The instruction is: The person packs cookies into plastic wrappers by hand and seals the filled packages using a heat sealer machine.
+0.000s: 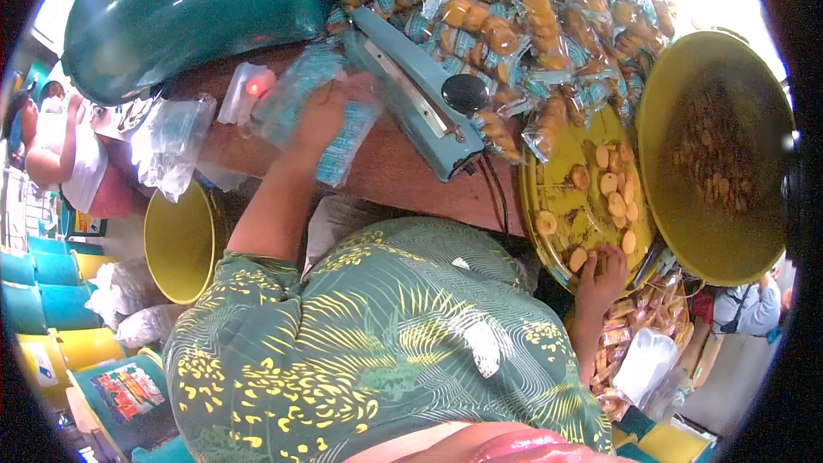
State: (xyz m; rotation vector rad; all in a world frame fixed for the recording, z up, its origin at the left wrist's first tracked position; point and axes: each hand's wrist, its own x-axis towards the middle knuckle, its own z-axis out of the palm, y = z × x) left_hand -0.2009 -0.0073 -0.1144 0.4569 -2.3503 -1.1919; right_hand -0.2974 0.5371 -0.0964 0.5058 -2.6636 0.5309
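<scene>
Motion smears my left hand (pixel 327 113), which is over a stack of clear packets with blue print (pixel 345 144), beside a light-blue bag sealer (pixel 416 90); whether its fingers grip a packet does not show. At the near edge of a yellow tray (pixel 555 187), my right hand (pixel 603 276) has its fingers apart, close to a round biscuit (pixel 579 258). More round biscuits (pixel 615 204) lie loose on the tray. Behind the sealer is a large heap of filled biscuit packets (pixel 540 21).
A big green container (pixel 201 13) stands at the back left, a deep yellow basin (pixel 724 154) at the right. Clear bags (pixel 174 141) hang over the table's left end above a yellow bucket (pixel 178 244). A black cable (pixel 497 189) crosses the table edge. Another person (pixel 64 154) is far left.
</scene>
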